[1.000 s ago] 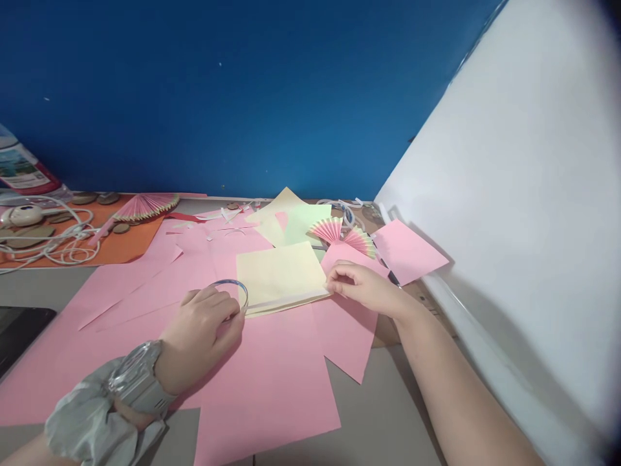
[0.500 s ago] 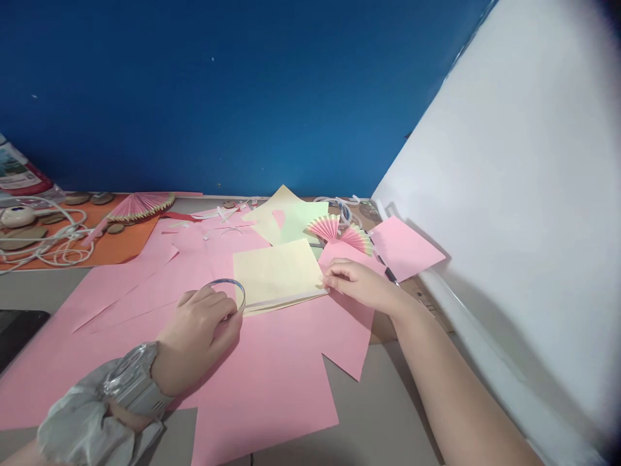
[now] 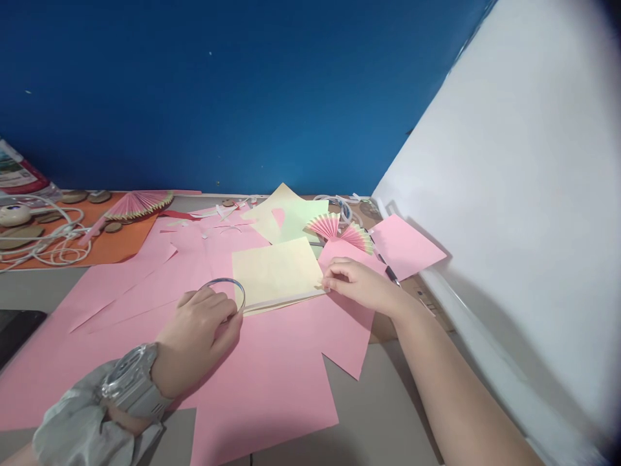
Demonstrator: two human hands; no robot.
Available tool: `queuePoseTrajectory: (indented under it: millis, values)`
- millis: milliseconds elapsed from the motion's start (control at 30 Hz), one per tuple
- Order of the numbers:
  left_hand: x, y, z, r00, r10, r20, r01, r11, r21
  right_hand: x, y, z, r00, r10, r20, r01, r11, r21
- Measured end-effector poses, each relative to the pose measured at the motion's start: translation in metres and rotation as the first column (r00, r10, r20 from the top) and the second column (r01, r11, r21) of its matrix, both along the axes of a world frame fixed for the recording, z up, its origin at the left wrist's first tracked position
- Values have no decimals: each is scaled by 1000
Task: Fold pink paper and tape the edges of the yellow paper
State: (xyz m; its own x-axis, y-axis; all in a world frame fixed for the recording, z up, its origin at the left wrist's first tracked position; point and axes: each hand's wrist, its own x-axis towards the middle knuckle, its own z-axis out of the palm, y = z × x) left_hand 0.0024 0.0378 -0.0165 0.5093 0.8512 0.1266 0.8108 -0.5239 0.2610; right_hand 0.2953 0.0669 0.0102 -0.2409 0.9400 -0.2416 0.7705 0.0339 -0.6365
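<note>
My left hand (image 3: 196, 336) rests curled on a clear ring (image 3: 224, 288), likely a roll of tape, holding it down on large pink paper sheets (image 3: 262, 382). A folded pale yellow sheet (image 3: 274, 272) lies just right of the ring. My right hand (image 3: 356, 283) pinches the yellow sheet's right corner with its fingertips. A watch and a grey sleeve cover my left wrist.
Two small pleated paper fans (image 3: 339, 232) lie behind the yellow sheet, next to a pink square (image 3: 405, 246). A larger pink fan (image 3: 138, 204), white cables (image 3: 43, 243) and orange paper (image 3: 109, 246) sit at the left. A white board (image 3: 514, 213) leans at the right; a blue wall stands behind.
Both hands keep their places and their grip. The view has shifted slightly, so everything sits a little further left and up.
</note>
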Motion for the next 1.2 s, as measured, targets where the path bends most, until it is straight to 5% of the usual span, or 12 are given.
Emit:
queuePoseTrajectory:
  millis: [1200]
  values:
    - [1, -2, 2, 1000, 18, 13, -17, 999, -31, 4, 2, -5, 998, 51, 40, -51, 999, 1]
